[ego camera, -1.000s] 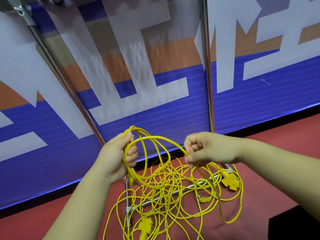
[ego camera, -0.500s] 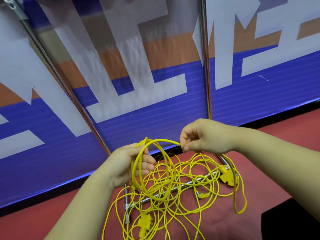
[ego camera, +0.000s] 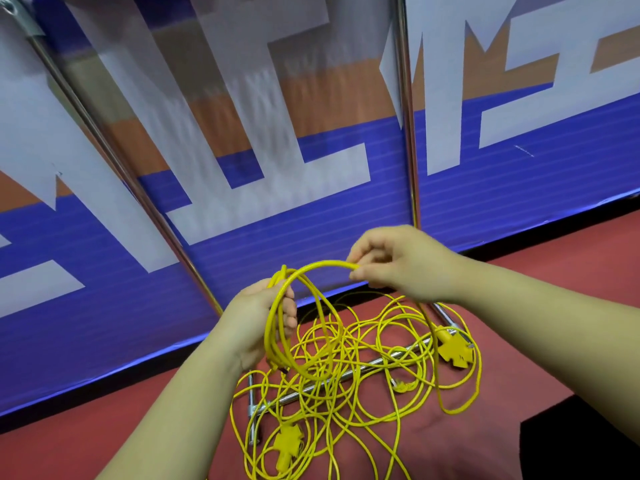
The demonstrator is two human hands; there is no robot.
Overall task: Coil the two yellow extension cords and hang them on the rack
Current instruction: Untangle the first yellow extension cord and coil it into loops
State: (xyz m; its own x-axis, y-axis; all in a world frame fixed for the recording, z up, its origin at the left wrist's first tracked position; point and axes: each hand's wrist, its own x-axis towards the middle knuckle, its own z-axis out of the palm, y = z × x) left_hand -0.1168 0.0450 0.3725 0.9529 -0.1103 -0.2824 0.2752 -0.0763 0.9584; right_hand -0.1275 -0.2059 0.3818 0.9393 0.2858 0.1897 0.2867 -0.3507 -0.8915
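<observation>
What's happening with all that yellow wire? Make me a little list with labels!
left hand: grips coiled loops of thin yellow extension cord
right hand: pinches an arc of the same cord
chrome metal rack: no cord on its poles in view
loose yellow cord pile: tangled on the red floor, across the rack's base bar
yellow socket blocks: both on the floor

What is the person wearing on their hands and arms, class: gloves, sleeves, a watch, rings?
Nothing shows. The left hand and right hand are bare, without gloves, and no ring is visible. The left forearm and right forearm are uncovered to the picture's edge: no sleeve, watch, bracelet or marking in view.
</observation>
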